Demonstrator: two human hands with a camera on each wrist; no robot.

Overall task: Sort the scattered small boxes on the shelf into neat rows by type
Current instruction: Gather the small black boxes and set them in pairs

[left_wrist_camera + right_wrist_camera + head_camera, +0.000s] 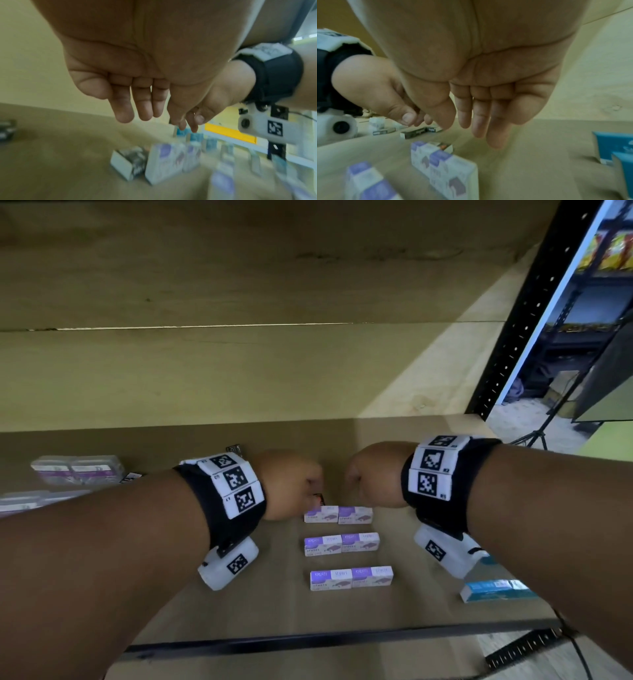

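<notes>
- Hands hang close together above the far pair of purple-and-white boxes: left hand just left of it, right hand just right, neither holding anything
- Both wrist views show straight, loose fingers pointing down at the shelf, palms bare, so both hands are relaxed and unclenched
- Small dark box lies just beside the far pair, on its left, under the left hand
- Two more purple-and-white pairs, middle pair and near pair, sit in line nearer the shelf's front edge
- Blue boxes lie well to the right of the pairs
- Clear packs lie well to the left, toward the back
</notes>
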